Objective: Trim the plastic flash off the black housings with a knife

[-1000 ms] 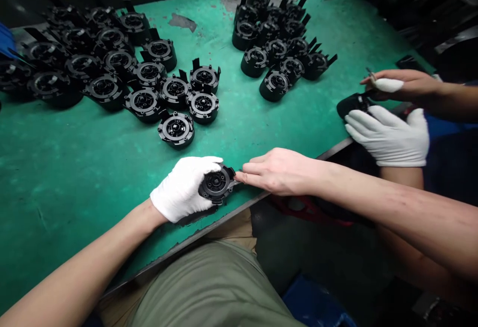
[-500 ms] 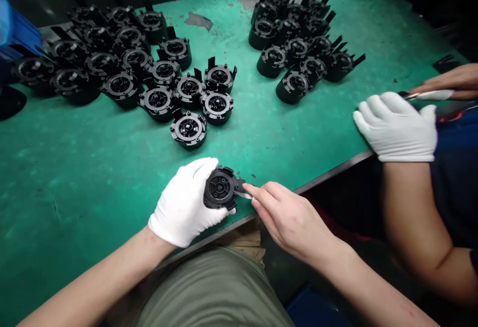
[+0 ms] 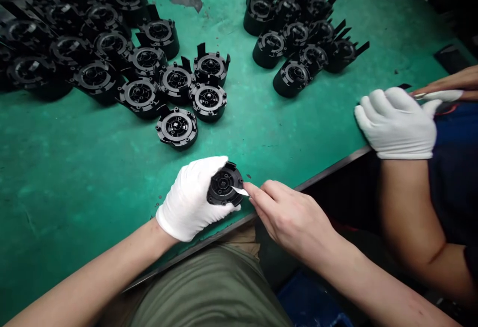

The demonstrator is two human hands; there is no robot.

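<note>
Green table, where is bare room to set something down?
The table is bare left of the gloved left hand and between the right cluster of black parts and the co-worker's glove; that cluster and the left cluster are crowded.

Dim overhead light, pale glare on green tabletop (image 3: 257, 133), dark corners, wide-angle stretch, soft blur at edges

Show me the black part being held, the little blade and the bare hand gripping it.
Black part (image 3: 223, 183): head view, centre of its face.
Blade (image 3: 242, 192): head view, its exposed metal.
Right hand (image 3: 293, 212): head view, back of the hand.
</note>
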